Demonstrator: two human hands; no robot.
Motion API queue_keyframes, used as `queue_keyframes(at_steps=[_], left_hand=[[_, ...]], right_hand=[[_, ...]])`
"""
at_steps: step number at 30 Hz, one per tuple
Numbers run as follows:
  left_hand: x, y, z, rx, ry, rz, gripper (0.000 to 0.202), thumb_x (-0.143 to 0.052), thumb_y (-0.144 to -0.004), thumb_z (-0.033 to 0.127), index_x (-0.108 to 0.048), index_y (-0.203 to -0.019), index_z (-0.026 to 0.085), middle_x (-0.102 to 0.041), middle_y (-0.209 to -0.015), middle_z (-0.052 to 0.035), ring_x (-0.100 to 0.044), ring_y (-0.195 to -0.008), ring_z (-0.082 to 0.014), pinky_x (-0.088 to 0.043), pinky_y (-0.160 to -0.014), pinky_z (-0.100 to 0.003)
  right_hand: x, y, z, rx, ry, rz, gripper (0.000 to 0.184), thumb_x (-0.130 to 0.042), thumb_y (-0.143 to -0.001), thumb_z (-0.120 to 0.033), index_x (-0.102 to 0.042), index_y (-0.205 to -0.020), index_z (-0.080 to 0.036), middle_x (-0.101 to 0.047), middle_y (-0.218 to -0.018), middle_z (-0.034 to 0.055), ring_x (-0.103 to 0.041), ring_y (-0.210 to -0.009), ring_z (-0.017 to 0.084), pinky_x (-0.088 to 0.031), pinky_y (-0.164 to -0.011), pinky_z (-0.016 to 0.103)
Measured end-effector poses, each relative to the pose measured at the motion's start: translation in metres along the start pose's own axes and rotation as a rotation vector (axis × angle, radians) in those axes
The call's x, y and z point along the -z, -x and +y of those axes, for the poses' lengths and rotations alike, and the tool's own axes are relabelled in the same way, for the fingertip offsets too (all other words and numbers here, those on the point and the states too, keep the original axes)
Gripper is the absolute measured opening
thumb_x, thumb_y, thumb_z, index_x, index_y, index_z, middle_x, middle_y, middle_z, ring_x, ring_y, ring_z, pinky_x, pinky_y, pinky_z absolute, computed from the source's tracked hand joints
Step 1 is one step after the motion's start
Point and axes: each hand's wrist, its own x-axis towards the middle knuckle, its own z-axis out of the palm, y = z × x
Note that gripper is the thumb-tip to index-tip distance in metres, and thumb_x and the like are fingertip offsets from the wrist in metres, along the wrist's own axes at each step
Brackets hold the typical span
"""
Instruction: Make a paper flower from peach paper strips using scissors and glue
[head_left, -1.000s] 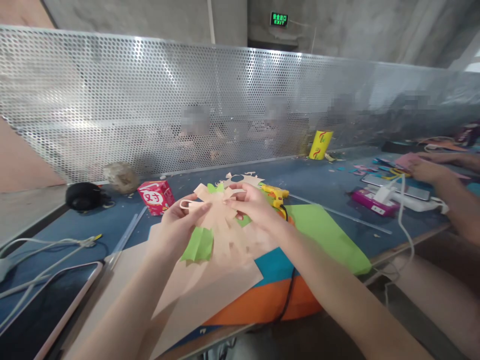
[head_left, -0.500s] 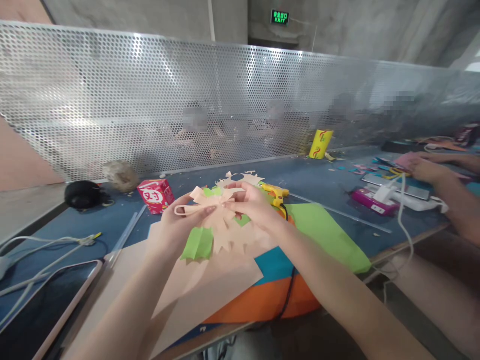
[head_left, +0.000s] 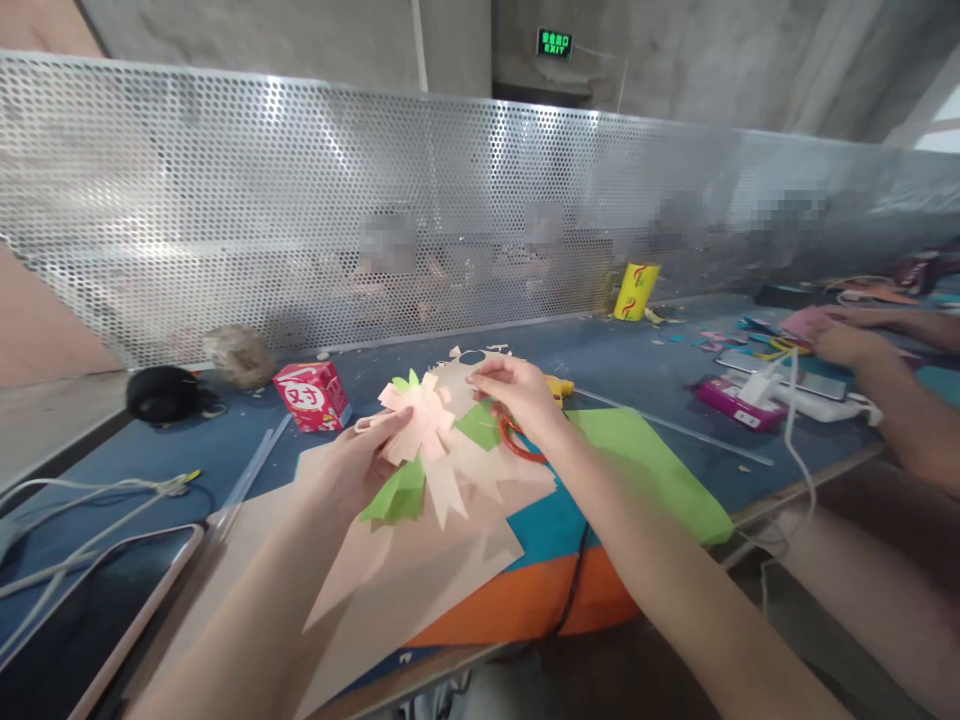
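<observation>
My left hand (head_left: pixel 360 455) pinches a pale peach paper flower (head_left: pixel 420 420) with fringed petals and green tips behind it. My right hand (head_left: pixel 521 395) is to the right of the flower, apart from it. Its thumb and fingertips are drawn together, and whatever may be between them is too small to make out. Below the right hand lie red-handled scissors (head_left: pixel 517 445), partly hidden. A yellow glue gun (head_left: pixel 559 388) shows behind the hand. Green paper pieces (head_left: pixel 397 495) and cut peach paper (head_left: pixel 450 490) lie under the hands.
A red drink carton (head_left: pixel 311 397) stands at left, near a tablet (head_left: pixel 97 610) and white cables (head_left: pixel 97 500). Green sheet (head_left: pixel 645 460) and orange sheet (head_left: pixel 525 600) lie right and front. A perforated metal screen (head_left: pixel 300 220) runs behind. At right, a co-worker's hand (head_left: pixel 844 340) holds pink paper.
My right hand has let go of the flower and moved right, away from it. My left hand has kept hold of the flower, which has turned to show its petals. The red scissors handle has come into view.
</observation>
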Motion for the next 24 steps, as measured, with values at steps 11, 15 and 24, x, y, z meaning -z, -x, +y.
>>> queue_keyframes(at_steps=[11, 15, 24], left_hand=[[0.0, -0.004, -0.013, 0.126, -0.096, -0.125, 0.007, -0.062, -0.07, 0.015, -0.059, -0.065, 0.012, -0.059, -0.054, -0.0005, -0.056, -0.045, -0.0087, -0.048, -0.042, -0.018], [-0.003, 0.002, -0.015, 0.155, -0.13, -0.189, 0.006, -0.064, -0.068, 0.016, -0.06, -0.07, 0.012, -0.06, -0.059, -0.0014, -0.058, -0.048, -0.0103, -0.05, -0.046, -0.021], [0.001, -0.001, -0.01, 0.183, -0.155, -0.192, 0.015, -0.067, -0.067, 0.022, -0.061, -0.078, 0.013, -0.057, -0.061, -0.0008, -0.054, -0.047, -0.0087, -0.047, -0.041, -0.019]], right_hand=[[0.017, -0.012, 0.01, 0.058, 0.234, -0.042, 0.007, -0.059, -0.069, -0.021, -0.06, -0.069, -0.014, -0.067, -0.07, 0.005, -0.058, -0.047, 0.008, -0.039, -0.037, 0.015], [0.015, -0.012, 0.005, 0.135, 0.292, -0.085, 0.009, -0.056, -0.074, -0.024, -0.054, -0.069, -0.016, -0.063, -0.063, 0.0011, -0.057, -0.044, 0.008, -0.038, -0.035, 0.016], [0.024, 0.018, -0.058, 0.276, 0.479, -0.07, 0.019, -0.051, -0.081, -0.034, -0.043, -0.069, -0.02, -0.042, -0.041, -0.0088, -0.04, -0.031, 0.006, -0.031, -0.032, 0.016]])
